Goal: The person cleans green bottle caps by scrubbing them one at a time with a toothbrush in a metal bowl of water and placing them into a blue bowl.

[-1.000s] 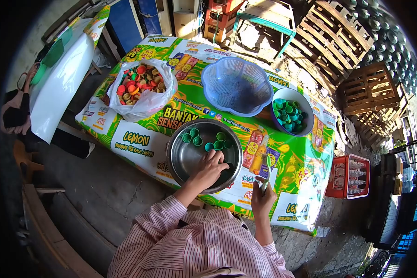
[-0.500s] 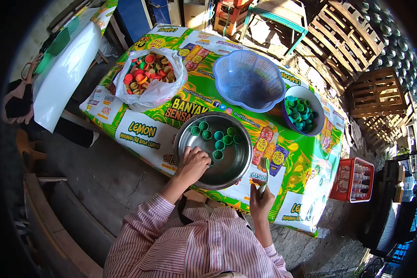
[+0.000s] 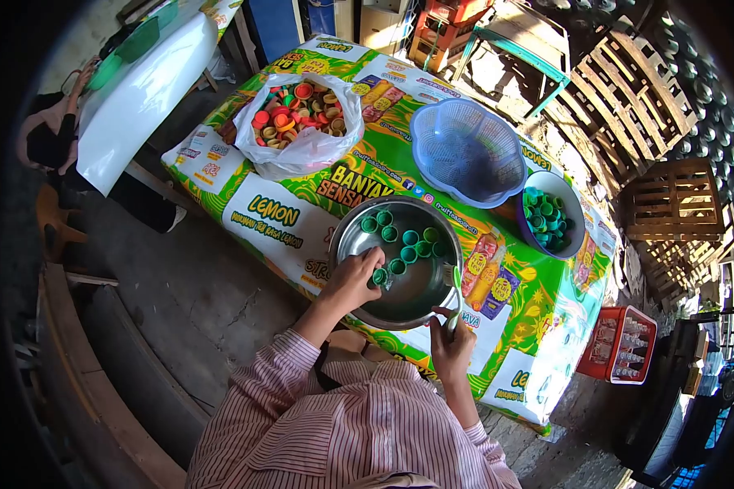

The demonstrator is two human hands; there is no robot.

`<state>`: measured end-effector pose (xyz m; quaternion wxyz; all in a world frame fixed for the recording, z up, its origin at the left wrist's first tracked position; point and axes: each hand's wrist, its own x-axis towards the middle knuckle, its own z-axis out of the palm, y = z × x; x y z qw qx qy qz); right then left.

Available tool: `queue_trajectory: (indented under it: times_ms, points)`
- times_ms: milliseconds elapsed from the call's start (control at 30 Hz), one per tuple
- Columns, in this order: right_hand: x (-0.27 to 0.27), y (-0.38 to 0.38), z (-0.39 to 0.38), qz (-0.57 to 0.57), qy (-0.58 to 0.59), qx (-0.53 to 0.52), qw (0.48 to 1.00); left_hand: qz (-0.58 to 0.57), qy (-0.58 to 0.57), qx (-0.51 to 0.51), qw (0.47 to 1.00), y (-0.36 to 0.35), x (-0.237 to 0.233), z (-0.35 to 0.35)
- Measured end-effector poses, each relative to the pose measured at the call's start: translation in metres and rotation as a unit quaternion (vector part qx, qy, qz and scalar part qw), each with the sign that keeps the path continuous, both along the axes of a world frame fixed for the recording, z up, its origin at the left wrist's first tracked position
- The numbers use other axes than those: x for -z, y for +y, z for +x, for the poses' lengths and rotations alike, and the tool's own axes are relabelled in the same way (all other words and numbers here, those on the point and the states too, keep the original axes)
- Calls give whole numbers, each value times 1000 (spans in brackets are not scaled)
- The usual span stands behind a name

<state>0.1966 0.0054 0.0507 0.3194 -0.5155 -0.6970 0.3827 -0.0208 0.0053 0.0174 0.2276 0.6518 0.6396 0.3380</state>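
Note:
A steel bowl [image 3: 352,231] sits at the table's near edge with several green bottle caps [image 3: 406,238] lying in water. My left hand [image 3: 352,279] reaches into the bowl and pinches one green cap [image 3: 380,276] at its fingertips. My right hand [image 3: 451,350] is closed around the handle of a green toothbrush [image 3: 455,295], whose head points up over the bowl's right rim.
A white plastic bag of mixed coloured caps [image 3: 300,114] lies at the far left of the table [image 3: 261,224]. A blue plastic strainer [image 3: 467,152] and a bowl of green caps [image 3: 548,216] stand behind. Wooden pallets [image 3: 628,98] and a red crate [image 3: 625,345] are to the right.
My left hand moved from the bowl's left side to its middle and now holds a cap. My right hand brought the toothbrush closer to the bowl rim. The view shifted.

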Motion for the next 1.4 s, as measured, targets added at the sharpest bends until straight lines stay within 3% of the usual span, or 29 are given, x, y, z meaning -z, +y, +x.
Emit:
queue_trajectory:
  times_ms: [200, 400, 467, 533, 633, 767, 833, 933, 1000, 1067, 1133, 1267, 1333, 1400]
  points:
    - [-2, 4, -6, -14, 19, -4, 1000, 3, -5, 12, 1000, -1, -4, -7]
    - [9, 7, -2, -14, -40, -60, 997, 28, -30, -14, 999, 5, -5, -10]
    - [29, 8, -2, 75, -20, -71, 994, 22, -28, -22, 999, 4, -12, -8]
    - [22, 7, -4, 59, -36, -93, 993, 19, -26, -32, 999, 5, -20, -6]
    - [3, -2, -11, 86, -216, -171, 957, 8, -42, -48, 998, 5, -25, -2]
    - [26, 9, -8, 126, -193, -113, 966, -46, -34, -67, 996, 5, -24, 0]
    - [14, 7, -10, 130, -210, -140, 959, -74, -64, -62, 993, 5, -23, -1]
    - [20, 5, -10, 133, -221, -163, 952, -71, -86, -68, 991, 5, -29, 0]
    - [24, 10, -10, 119, -161, -92, 975, -63, -85, -69, 992, 5, -26, -1]
    - [19, 5, -12, 112, -156, -87, 977, -58, -81, -69, 993, 4, -26, -2]
    - [14, -1, -13, 91, -152, -133, 975, -27, -114, -71, 991, 4, -27, -1]
    - [20, 6, -7, 57, -138, -68, 986, -35, -129, -77, 988, 2, -16, -4]
    - [15, 3, -8, 75, -118, -82, 987, 22, -184, -79, 979, -1, -9, -5]
    - [15, -1, -6, 82, -90, -90, 989, -16, -228, -77, 970, -1, -3, -9]
